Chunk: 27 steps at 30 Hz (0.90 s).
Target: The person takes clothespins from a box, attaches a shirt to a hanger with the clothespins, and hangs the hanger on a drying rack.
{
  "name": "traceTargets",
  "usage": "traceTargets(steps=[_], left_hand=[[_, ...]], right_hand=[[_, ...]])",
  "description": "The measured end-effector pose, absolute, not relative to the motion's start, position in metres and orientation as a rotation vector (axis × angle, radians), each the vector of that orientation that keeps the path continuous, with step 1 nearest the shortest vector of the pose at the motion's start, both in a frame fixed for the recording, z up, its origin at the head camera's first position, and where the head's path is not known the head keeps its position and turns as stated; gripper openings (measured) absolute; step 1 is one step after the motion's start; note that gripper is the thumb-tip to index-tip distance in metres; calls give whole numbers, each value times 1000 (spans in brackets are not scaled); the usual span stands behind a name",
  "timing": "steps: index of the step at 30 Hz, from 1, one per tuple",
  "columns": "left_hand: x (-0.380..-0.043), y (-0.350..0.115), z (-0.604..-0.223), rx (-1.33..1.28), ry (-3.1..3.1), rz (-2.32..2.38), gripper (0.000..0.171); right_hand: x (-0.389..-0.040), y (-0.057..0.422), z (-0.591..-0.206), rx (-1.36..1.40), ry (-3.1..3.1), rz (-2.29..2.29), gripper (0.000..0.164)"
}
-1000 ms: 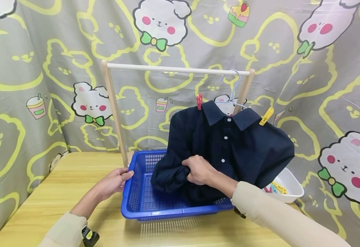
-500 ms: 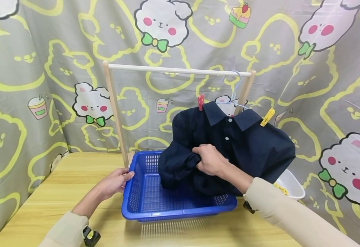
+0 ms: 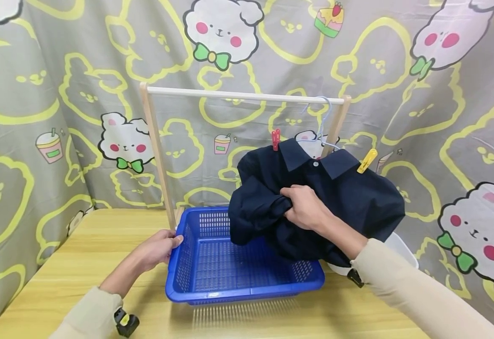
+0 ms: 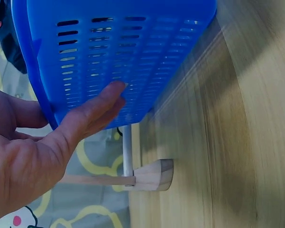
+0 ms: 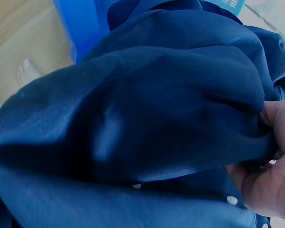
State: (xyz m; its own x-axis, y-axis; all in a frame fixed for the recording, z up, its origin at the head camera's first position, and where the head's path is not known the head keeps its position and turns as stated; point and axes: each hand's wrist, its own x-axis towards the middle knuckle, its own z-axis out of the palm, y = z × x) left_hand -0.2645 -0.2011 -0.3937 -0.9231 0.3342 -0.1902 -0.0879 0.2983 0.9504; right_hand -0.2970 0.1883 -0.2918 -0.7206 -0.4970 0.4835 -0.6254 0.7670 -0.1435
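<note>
A dark navy button-up shirt (image 3: pixel 348 197) hangs by its collar from a light blue hanger (image 3: pixel 324 127). A red clothespin (image 3: pixel 275 140) and a yellow clothespin (image 3: pixel 367 161) sit on its shoulders. My right hand (image 3: pixel 308 207) grips a bunched fold of the shirt's lower part, lifted over the right side of a blue plastic basket (image 3: pixel 247 293). In the right wrist view, the cloth (image 5: pixel 170 95) covers most of the fingers. My left hand (image 3: pixel 158 248) holds the basket's left rim, its thumb over the edge; fingers (image 4: pixel 99 107) lie along the perforated outer wall in the left wrist view.
A wooden rack with a white bar (image 3: pixel 243 95) stands behind the basket and carries the hanger. Partly hidden behind the shirt and right arm is a white tub (image 3: pixel 401 249). All rest on a wood-grain table (image 3: pixel 115 226), with a patterned curtain (image 3: pixel 82 84) behind.
My right hand has moved up and to the right, drawing the bunched shirt with it and uncovering more of the basket's floor. My left hand has stayed on the rim.
</note>
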Motion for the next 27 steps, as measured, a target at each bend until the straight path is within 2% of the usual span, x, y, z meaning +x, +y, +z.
traceTargets(steps=[12, 27], left_hand=[[-262, -210, -391, 208, 2227, 1645, 40], [-242, -227, -371, 162, 2283, 1606, 37]], right_hand=[[-298, 207, -280, 763, -2532, 401, 14], [-298, 224, -277, 689, -2548, 404, 16]])
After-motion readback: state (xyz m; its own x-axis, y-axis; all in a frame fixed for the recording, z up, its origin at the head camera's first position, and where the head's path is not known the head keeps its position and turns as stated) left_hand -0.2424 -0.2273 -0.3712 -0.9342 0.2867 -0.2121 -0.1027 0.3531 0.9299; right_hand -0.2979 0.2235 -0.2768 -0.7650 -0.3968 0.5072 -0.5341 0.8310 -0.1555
